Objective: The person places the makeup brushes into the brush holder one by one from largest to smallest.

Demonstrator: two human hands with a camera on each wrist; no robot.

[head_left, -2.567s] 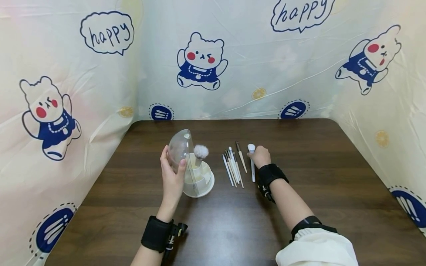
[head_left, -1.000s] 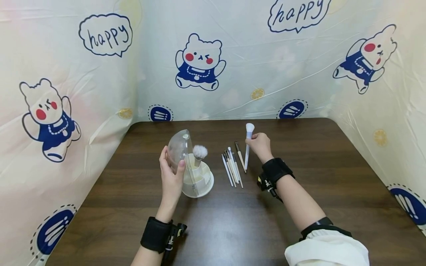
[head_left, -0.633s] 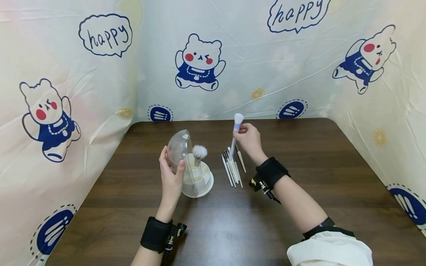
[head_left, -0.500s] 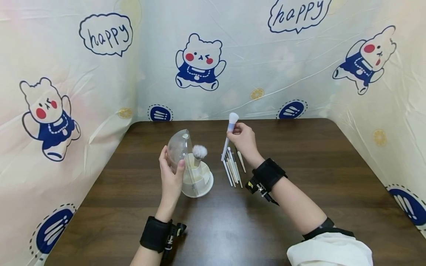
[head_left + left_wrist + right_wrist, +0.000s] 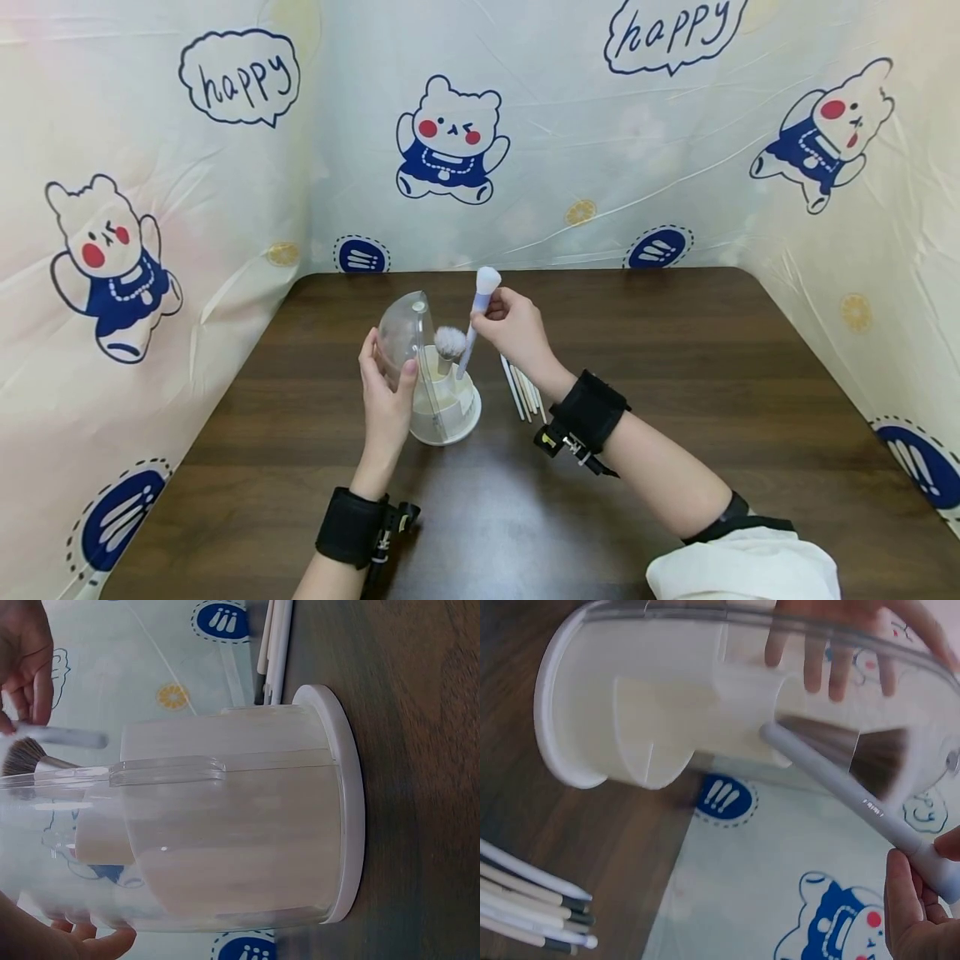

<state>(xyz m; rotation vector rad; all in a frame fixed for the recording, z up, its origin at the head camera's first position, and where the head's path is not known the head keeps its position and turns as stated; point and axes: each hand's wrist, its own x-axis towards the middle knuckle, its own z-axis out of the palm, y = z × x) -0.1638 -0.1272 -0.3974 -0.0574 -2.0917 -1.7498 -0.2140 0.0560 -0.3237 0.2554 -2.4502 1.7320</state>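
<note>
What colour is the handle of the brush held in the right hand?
Pale lilac-grey handle, clearest in the right wrist view.

Head view down over the table (image 5: 675,400); both wrist views close on the brush holder (image 5: 447,406).

A dark brown wood grain is shown on the table (image 5: 675,375). The holder (image 5: 450,408) is seen in cream white, its cover (image 5: 401,333) clear. A pale lilac-grey handle and white tip are carried by the brush (image 5: 474,321). White bears in navy dresses, red cheeks and yellow lemon spots are printed on the cream curtain (image 5: 570,133).
</note>
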